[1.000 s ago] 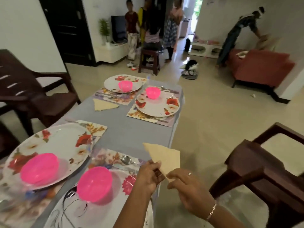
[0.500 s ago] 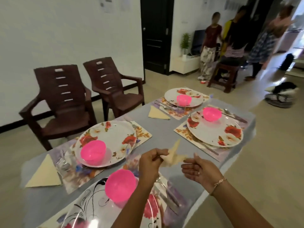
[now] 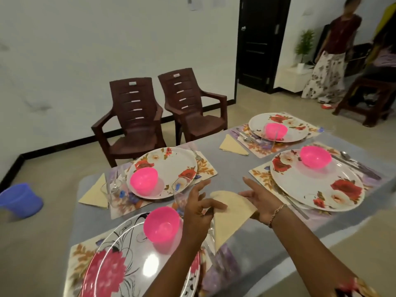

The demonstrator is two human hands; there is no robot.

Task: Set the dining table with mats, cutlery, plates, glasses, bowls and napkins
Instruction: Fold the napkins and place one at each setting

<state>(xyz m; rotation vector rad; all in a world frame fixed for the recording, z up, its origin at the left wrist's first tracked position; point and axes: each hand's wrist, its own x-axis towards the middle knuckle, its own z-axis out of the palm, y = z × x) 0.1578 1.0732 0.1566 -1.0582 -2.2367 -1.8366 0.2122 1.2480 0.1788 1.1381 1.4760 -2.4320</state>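
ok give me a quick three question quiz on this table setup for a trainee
1. How many pink bowls are set out?
2. True or false: the left hand and the right hand both touch the napkin closest to the camera.
3. Which one has black swirls on it? A the nearest plate, B the farthest one, C the one on the right.
Key: 1 four; 2 true; 3 A.

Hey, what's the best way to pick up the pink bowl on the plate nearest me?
Probably pinch the pink bowl by its rim, coming from above on its left side: it stands mouth-up, and the left hand crowds its right.
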